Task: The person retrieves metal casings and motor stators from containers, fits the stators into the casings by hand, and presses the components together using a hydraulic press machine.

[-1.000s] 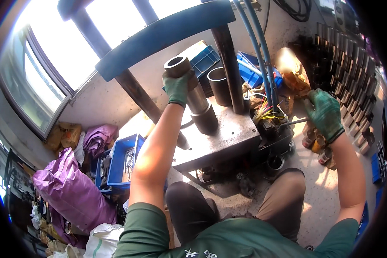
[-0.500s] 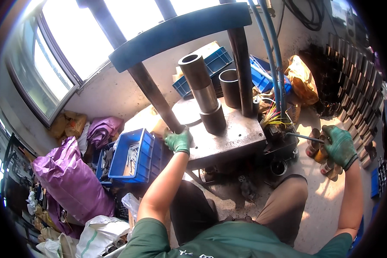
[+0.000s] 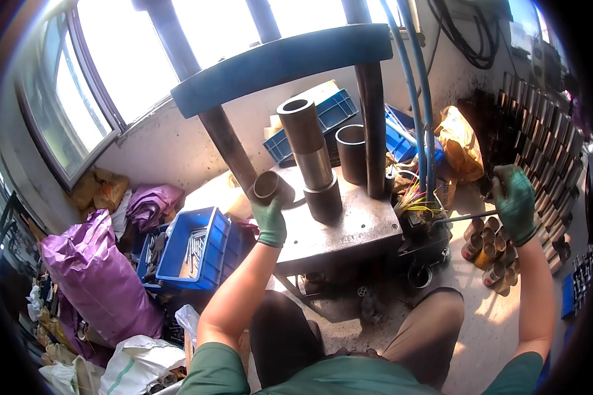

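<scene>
Left hand, green-gloved (image 3: 270, 224): fingers closed around one short metal sleeve (image 3: 269, 187), held near the left side of the steel press table (image 3: 339, 240), its round mouth visible.

Right hand, green-gloved (image 3: 516, 205): at the outer end of a thin metal lever (image 3: 466, 216); whether the fingers grip it, cannot tell.

Just right of the left hand: one upright stack of cylindrical metal parts (image 3: 314, 168), standing on the table. Behind that, between the hands: one wide dark tube (image 3: 352, 158), upright.

Left of the left hand: one blue plastic crate (image 3: 186, 283) containing metal rods (image 3: 194, 252); farther left, one purple sack (image 3: 99, 283).

Below and left of the right hand: short cylinders (image 3: 486, 253), clustered on the floor. Beyond it, to the right: stacked metal tubes (image 3: 540, 151).
</scene>
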